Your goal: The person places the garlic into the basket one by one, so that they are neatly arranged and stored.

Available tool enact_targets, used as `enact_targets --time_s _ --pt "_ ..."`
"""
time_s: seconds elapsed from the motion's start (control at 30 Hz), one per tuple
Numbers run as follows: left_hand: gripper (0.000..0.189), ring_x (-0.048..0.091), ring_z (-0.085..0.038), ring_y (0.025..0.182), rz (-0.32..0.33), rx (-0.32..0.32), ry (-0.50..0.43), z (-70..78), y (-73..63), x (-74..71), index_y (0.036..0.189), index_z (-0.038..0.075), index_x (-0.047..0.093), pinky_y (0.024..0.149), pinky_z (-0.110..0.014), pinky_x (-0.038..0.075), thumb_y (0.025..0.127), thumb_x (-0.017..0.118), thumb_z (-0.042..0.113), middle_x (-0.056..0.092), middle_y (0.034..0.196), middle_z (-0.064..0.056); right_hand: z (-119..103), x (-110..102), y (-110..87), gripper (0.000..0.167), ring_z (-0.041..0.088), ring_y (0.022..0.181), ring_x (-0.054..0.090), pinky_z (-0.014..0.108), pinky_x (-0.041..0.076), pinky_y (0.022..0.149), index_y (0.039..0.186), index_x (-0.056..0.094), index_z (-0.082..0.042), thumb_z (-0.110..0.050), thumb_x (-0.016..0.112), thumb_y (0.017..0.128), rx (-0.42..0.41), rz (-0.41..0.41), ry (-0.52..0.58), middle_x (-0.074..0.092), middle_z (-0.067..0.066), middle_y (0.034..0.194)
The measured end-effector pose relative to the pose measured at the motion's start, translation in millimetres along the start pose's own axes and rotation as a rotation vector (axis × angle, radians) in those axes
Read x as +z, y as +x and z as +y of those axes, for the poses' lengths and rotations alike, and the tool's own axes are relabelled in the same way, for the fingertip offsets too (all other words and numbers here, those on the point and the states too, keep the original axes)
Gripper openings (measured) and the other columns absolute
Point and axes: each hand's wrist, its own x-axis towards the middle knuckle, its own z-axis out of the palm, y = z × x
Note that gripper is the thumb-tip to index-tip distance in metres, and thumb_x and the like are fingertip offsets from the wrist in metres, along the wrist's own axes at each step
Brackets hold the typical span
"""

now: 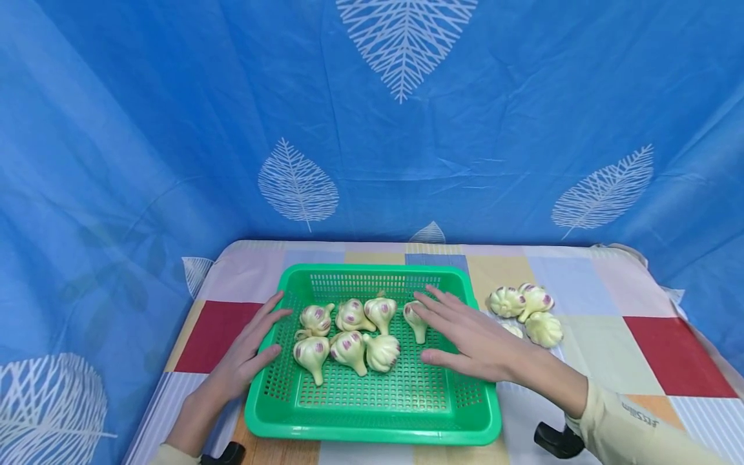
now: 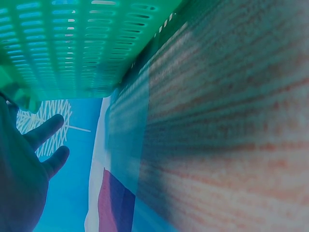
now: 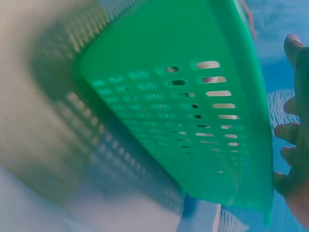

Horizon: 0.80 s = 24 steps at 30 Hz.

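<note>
A green plastic basket [image 1: 372, 434] holds several garlic bulbs [image 1: 349, 349], most of them grouped on its left side. My left hand [image 1: 247, 352] is at the basket's left rim, fingers spread and thumb apart; in the left wrist view its fingers stick out beside the perforated basket wall [image 2: 63, 53]. Over the right side reaches my right hand [image 1: 473, 339], fingers stretched out, holding nothing. Its fingertips overlap a lone garlic bulb [image 1: 417, 324] in the head view. The right wrist view shows that hand's fingers just past the basket's rim [image 3: 258, 92].
Right of the basket, several more garlic bulbs [image 1: 544, 329] lie in a cluster, one partly hidden by my right forearm. A checked patchwork cloth [image 1: 599, 352] covers the table. Blue curtains [image 1: 488, 129] with white leaf prints hang behind and at the sides.
</note>
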Motion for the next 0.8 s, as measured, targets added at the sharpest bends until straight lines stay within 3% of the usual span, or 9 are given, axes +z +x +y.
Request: enact_targets --time_s 0.2,0.33,0.47,0.53,0.63,0.8 --pt "0.059 0.019 -0.022 0.149 0.003 0.003 0.013 -2.6 0.3 0.6 0.149 0.007 0.046 0.101 -0.074 0.03 0.091 0.059 0.012 0.018 0.167 -0.005 4.1 4.4 -22.6 0.075 0.033 0.152 0.012 0.062 0.021 0.115 0.162 0.025 -0.019 -0.048 0.057 0.1 0.094 0.077 0.035 0.02 0.005 0.167" --pt "0.06 0.019 -0.022 0.15 0.001 0.007 0.008 -2.3 -0.3 0.7 0.149 0.007 0.045 0.101 -0.074 0.03 0.091 0.059 0.011 0.018 0.167 -0.005 6.8 7.7 -38.1 0.075 0.03 0.153 0.01 0.059 0.021 0.116 0.162 0.022 -0.021 -0.045 0.058 0.101 0.148 0.115 0.057 0.021 0.005 0.167" --pt "0.06 0.018 -0.021 0.15 -0.003 0.01 -0.001 -1.7 -0.6 1.7 0.15 0.007 0.045 0.101 -0.074 0.03 0.091 0.059 0.011 0.017 0.167 -0.005 10.0 10.5 -54.4 0.078 0.028 0.154 0.007 0.063 0.025 0.112 0.162 0.023 -0.017 -0.038 0.063 0.099 0.201 0.162 0.073 0.018 0.005 0.168" --pt "0.06 0.018 -0.021 0.15 -0.003 0.008 -0.003 -1.5 -0.1 2.1 0.15 0.008 0.045 0.102 -0.073 0.03 0.091 0.059 0.011 0.017 0.167 -0.004 11.5 12.2 -62.9 0.078 0.027 0.154 0.005 0.062 0.022 0.114 0.162 0.024 -0.015 -0.034 0.065 0.098 0.228 0.187 0.086 0.017 0.004 0.168" --pt "0.06 0.018 -0.022 0.15 -0.001 0.009 -0.002 -2.1 0.4 2.3 0.15 0.009 0.045 0.101 -0.073 0.03 0.092 0.059 0.011 0.017 0.167 -0.004 12.9 16.4 -75.9 0.078 0.025 0.154 0.003 0.05 0.014 0.12 0.162 0.022 -0.016 -0.032 0.064 0.099 0.28 0.215 0.123 0.014 0.0 0.169" --pt "0.06 0.018 -0.02 0.15 0.005 0.007 -0.006 -1.9 -0.2 1.6 0.15 0.009 0.045 0.101 -0.073 0.031 0.092 0.058 0.011 0.017 0.167 -0.004 13.2 25.1 -97.7 0.078 0.03 0.154 0.005 0.057 0.014 0.118 0.163 0.018 -0.025 -0.026 0.064 0.1 0.371 0.264 0.236 0.01 -0.004 0.169"
